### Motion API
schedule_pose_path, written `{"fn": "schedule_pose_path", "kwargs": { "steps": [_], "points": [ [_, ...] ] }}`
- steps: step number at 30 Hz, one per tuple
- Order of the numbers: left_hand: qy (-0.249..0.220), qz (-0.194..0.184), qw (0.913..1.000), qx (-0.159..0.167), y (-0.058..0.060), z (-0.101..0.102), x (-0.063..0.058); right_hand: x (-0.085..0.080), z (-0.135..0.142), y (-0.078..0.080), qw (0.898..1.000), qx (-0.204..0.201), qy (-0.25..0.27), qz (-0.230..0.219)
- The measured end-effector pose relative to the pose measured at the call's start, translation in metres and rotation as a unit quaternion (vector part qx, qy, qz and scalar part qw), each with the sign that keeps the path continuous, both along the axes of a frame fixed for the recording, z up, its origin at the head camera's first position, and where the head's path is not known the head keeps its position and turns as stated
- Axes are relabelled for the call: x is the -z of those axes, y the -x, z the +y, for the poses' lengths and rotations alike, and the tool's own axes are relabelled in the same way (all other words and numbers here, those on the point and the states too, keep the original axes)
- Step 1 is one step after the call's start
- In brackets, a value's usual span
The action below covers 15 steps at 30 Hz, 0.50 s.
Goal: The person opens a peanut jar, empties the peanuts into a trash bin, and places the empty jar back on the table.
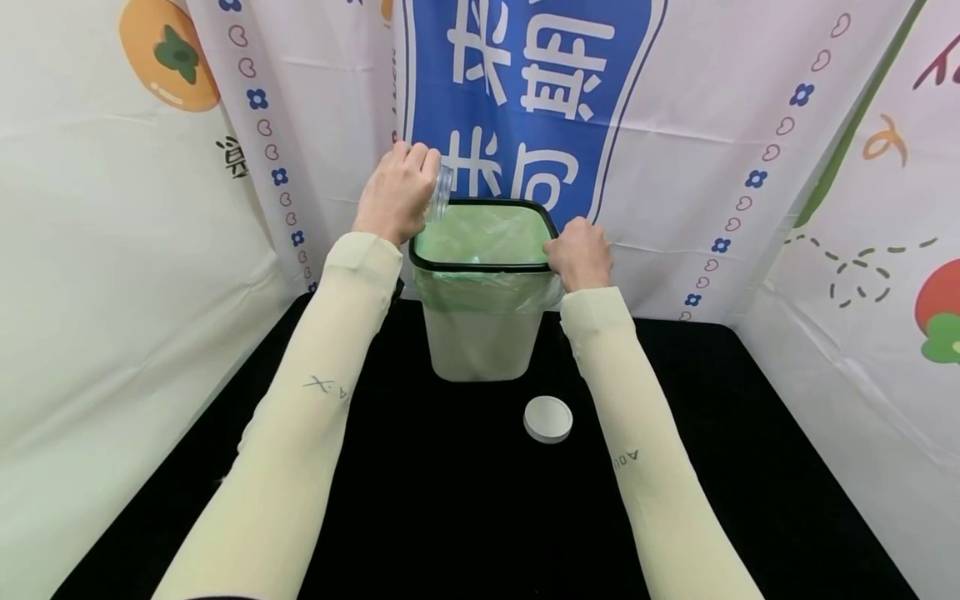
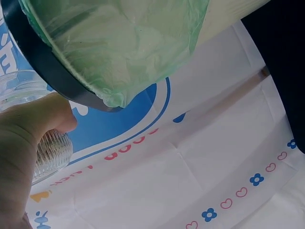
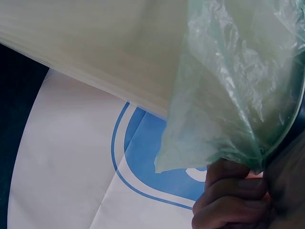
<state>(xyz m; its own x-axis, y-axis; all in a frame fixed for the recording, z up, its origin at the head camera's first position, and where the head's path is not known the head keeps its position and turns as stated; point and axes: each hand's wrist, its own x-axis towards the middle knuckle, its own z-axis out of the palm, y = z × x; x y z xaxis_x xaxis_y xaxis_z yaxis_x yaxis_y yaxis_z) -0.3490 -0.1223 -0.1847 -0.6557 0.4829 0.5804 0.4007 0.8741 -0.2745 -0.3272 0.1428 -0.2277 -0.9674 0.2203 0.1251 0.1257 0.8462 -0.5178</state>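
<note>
My left hand point(image 1: 400, 190) grips a clear ribbed jar point(image 2: 56, 151), held tilted over the left edge of a trash can point(image 1: 482, 342). The jar's mouth point(image 1: 441, 193) points toward the can's opening; most of the jar is hidden behind my fingers in the head view. A green plastic liner point(image 1: 487, 233) lines the can and hangs over its outside, under a black rim point(image 1: 480, 267). My right hand point(image 1: 581, 254) holds the rim at its right side, with curled fingers point(image 3: 233, 188) against the liner's edge in the right wrist view.
A round white lid point(image 1: 547, 419) lies on the black table point(image 1: 465, 500) in front of the can. Behind the table hangs a white printed cloth point(image 1: 667, 167) with a blue panel, and pale cloth walls point(image 1: 112, 275) stand on both sides.
</note>
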Motion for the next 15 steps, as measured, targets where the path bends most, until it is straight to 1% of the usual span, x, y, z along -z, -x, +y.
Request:
{"fn": "schedule_pose_path", "kwargs": {
  "steps": [10,15],
  "points": [
    [0.019,0.004,0.9998,0.002,-0.0011,0.0038,-0.0008,-0.0008,0.0004,0.0009,1.0,0.002,0.002,-0.002],
    [0.023,0.017,0.9995,0.01,-0.0008,0.0054,-0.0003,0.0025,0.0001,0.0006,1.0,0.003,0.004,0.017]
  ]
}}
